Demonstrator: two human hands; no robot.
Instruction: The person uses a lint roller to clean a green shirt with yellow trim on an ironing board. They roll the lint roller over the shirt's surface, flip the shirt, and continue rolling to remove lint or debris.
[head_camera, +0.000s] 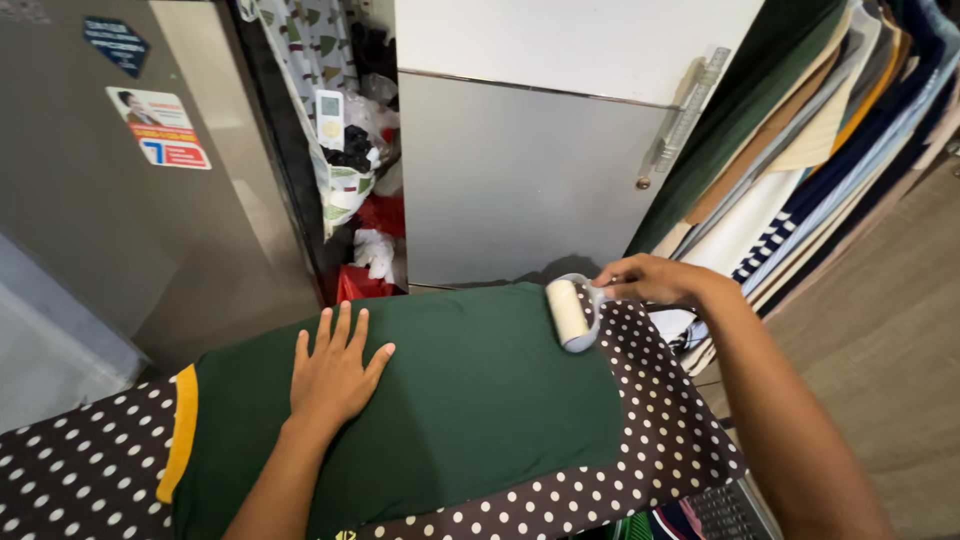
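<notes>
Here, itemised: my left hand (335, 372), fingers spread flat and gripping nothing, palm pressed down on the dark green garment (470, 400) near its left part. My right hand (650, 280), fingers curled tight around the handle of a lint roller (570, 313), whose white cylinder lies on the far right edge of the garment, tilted slightly, touching the cloth. The garment itself: spread smooth across an ironing board (660, 420) with a dark brown cover dotted white; a yellow band (180, 432) trims the garment's left end. Beyond the board: a grey-fronted cabinet (520, 180) with a metal handle (685, 115), standing just behind the roller. To the left of that, a narrow gap stuffed with bags and cloth scraps (360, 190) in white, red and black. Further left, a large grey appliance side (120, 230) bearing two stickers. To the right, a row of hanging clothes (800, 150) in green, tan, cream and navy, close beside my right forearm.
</notes>
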